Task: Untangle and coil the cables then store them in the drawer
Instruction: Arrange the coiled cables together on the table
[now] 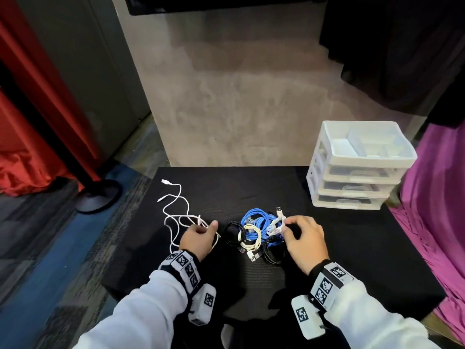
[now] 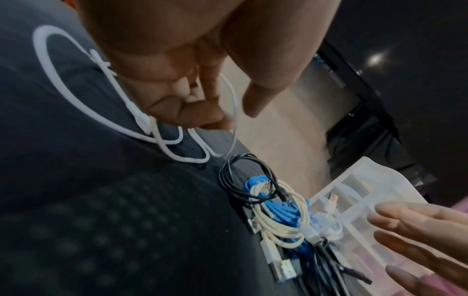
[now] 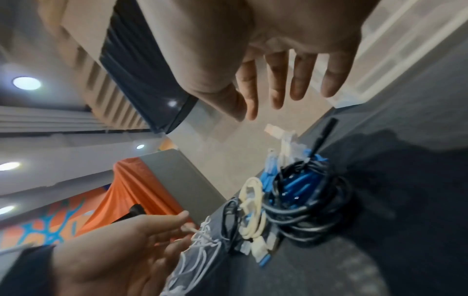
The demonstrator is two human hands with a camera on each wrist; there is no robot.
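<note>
Black mat (image 1: 339, 248), centre frame: left hand (image 1: 198, 236) pinching loose white cable (image 1: 176, 205); right hand (image 1: 305, 239) fingers released above cable bundle (image 1: 259, 233). Advice: draw white lead clear leftward, coil loosely.

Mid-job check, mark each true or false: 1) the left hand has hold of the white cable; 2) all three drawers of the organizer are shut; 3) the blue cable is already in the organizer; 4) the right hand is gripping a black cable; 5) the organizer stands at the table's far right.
1. True. The left hand has its fingers curled round the loose white cable.
2. True. The three drawers of the organizer are pushed in; only its top tray is open.
3. False. The blue cable lies in the pile on the table.
4. False. The right hand hangs open over the pile; the black cable lies untouched.
5. True.
</note>
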